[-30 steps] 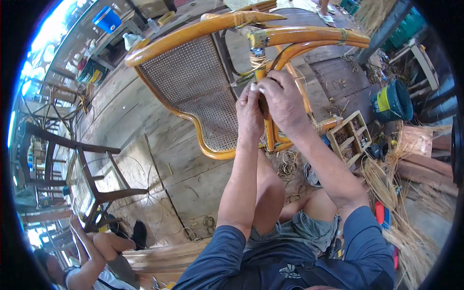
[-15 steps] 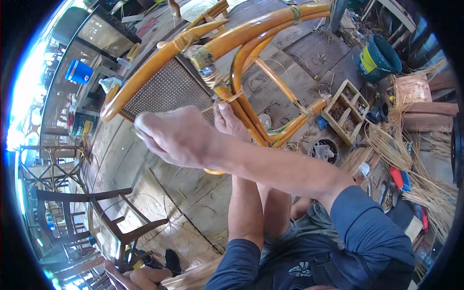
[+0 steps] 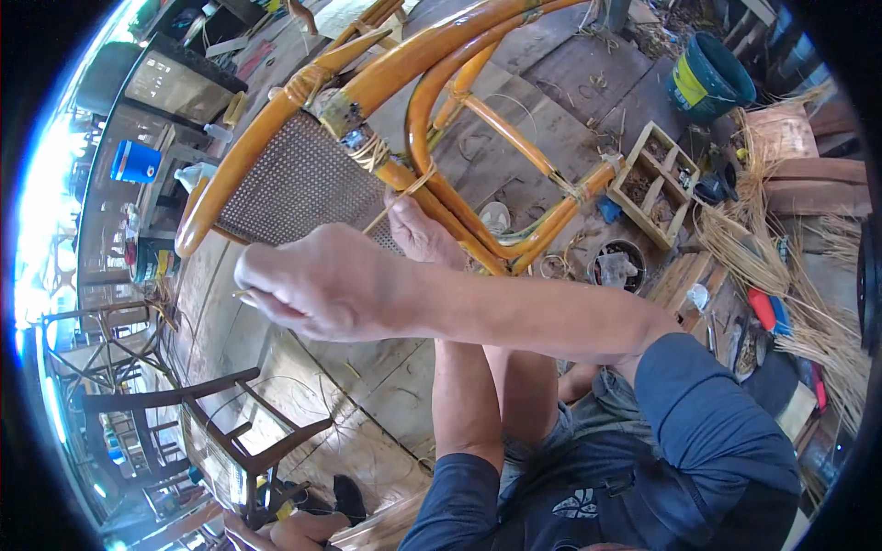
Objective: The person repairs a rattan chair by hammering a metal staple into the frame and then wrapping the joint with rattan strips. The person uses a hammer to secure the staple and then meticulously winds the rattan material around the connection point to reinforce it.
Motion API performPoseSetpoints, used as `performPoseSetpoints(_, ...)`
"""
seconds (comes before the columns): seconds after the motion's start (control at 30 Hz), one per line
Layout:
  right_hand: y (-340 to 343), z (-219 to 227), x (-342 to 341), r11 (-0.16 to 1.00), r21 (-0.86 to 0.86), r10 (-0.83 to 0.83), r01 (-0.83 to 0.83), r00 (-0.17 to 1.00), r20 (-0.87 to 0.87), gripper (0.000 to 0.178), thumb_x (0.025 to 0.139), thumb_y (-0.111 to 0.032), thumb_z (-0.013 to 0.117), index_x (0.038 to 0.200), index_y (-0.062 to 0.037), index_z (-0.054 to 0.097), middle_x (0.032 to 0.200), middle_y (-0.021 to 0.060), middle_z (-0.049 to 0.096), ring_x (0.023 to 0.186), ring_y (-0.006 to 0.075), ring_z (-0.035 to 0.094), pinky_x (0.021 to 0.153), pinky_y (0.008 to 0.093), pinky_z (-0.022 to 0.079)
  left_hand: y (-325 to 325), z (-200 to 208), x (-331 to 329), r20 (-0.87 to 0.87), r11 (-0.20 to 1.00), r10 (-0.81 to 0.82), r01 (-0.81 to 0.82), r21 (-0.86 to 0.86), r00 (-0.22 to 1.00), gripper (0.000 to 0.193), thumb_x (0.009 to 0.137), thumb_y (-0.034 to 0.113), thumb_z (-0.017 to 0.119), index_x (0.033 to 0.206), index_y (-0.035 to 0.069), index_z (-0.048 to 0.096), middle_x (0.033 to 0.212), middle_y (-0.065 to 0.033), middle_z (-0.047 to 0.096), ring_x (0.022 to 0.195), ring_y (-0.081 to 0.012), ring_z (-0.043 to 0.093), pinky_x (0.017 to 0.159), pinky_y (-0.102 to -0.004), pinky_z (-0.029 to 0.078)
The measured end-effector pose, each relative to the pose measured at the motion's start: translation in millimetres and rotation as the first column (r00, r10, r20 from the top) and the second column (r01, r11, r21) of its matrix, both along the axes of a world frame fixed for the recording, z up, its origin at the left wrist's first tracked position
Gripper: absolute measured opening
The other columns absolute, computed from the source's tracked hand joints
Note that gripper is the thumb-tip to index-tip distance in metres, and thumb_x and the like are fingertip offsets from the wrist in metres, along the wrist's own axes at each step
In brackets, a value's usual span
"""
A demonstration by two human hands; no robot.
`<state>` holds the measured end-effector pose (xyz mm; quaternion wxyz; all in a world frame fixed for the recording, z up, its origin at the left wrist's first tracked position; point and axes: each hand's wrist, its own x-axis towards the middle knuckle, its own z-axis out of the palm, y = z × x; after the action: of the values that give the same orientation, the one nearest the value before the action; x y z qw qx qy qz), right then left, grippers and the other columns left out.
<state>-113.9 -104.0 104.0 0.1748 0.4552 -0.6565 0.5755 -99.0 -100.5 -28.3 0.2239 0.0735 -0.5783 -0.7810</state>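
A glossy orange-brown rattan chair frame (image 3: 276, 138) with a woven cane panel (image 3: 303, 184) lies tilted in front of me. Pale strips of binding (image 3: 367, 150) wrap its joint. My right arm crosses over my left, and my right hand (image 3: 308, 283) is a fist around a thin rattan strip (image 3: 377, 220), whose tip pokes out past the fingers. That strip runs taut from the frame pole to the fist. Just below the wrapped joint, my left hand (image 3: 424, 234) grips the pole, partly hidden by the right forearm.
To the right lie a divided wooden box (image 3: 657, 186), a dark green bucket (image 3: 712, 78), a pot with clear plastic (image 3: 617, 268) and bundles of rattan strands (image 3: 744, 248). A dark wooden chair (image 3: 243, 450) stands lower left, beside another person's hand and leg (image 3: 299, 531).
My right fist has pulled left and slightly down, so more of the strip shows between fist and frame. The frame sits further left in view; my left hand stays on it.
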Motion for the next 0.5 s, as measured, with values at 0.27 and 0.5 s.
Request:
performPoseSetpoints(0.27,26.8,-15.1,-23.3,0.932,0.306,-0.141,0.193,0.973,-0.184,0.015,0.083,-0.011,0.058,0.097,-0.0060,0.058,0.084,0.0096,0.060,0.083,0.0270,0.062,0.078,0.0382,0.049,-7.8,-20.8,19.0,-0.155,0.860,-0.316,0.352,0.369,0.936,0.051,0.095,0.041,0.048,0.135,0.010,0.040,0.127,-0.0078,0.051,0.113,-0.0234,0.050,0.096,-0.0370,0.040)
performPoseSetpoints(0.5,37.6,-31.0,-16.0,0.896,0.410,-0.113,0.173,0.980,-0.165,0.014,0.077,-0.009,0.058,0.090,-0.0064,0.060,0.089,0.0095,0.059,0.093,0.0253,0.059,0.080,0.0382,0.049,-4.9,-36.6,29.1,-0.115,0.824,-0.302,0.320,0.468,0.946,0.057,0.092,0.042,0.054,0.136,0.009,0.038,0.129,-0.0077,0.050,0.118,-0.0215,0.047,0.101,-0.0360,0.038)
